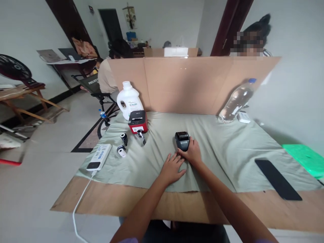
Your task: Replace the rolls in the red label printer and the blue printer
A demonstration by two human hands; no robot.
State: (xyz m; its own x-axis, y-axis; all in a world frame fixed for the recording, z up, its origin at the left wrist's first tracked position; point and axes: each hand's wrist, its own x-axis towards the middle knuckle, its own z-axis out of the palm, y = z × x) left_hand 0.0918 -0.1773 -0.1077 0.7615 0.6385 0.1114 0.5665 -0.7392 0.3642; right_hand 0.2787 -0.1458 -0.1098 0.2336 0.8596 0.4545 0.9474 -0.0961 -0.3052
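Note:
A small black device (182,141), which looks like a portable label printer, rests on the green cloth (162,126) in the middle of the table. My right hand (192,152) grips its lower right side, with the thumb along the near edge and the fingers on the right side. Just left of that, my left hand (173,168) lies flat on the cloth, fingers spread, its fingertips close to my right thumb and the device's near edge. Nothing shows in my left hand. The device's underside and part of its right side are hidden.
Left of my hands are a red-and-black printer (138,122), a white jug (129,99), a white roll (122,151), a black roll (124,138) and a corded white power strip (99,157). Cardboard (182,84) stands behind. Rightward are a clear bottle (236,101) and a black slab (277,179).

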